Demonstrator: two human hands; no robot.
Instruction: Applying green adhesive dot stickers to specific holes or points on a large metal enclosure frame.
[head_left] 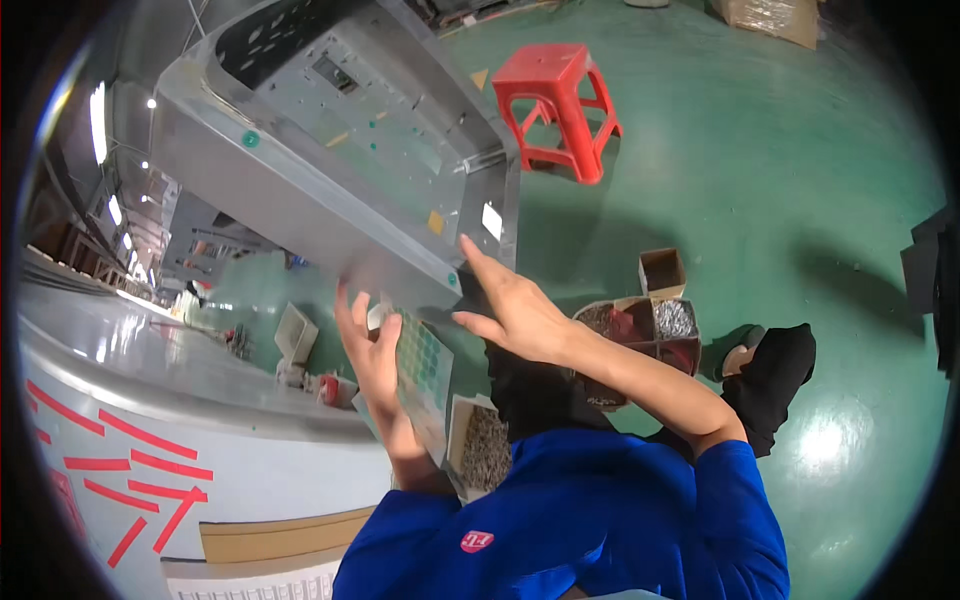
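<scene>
My left hand [372, 355] holds a sheet of round green stickers [424, 362] just below the near edge of a large grey sheet-metal panel [300, 190]. My right hand [510, 305] is raised beside it, index finger stretched up and touching the panel's lower right corner near a small green dot [452, 281]. Another green dot [250, 139] sits on the panel's front flange. Both arms wear blue sleeves.
A red plastic stool [558, 105] stands on the green floor behind the panel. Small cardboard boxes of screws [660, 315] lie to the right, another screw box [482, 445] by my chest. A white surface with red stripes [120, 460] is at left.
</scene>
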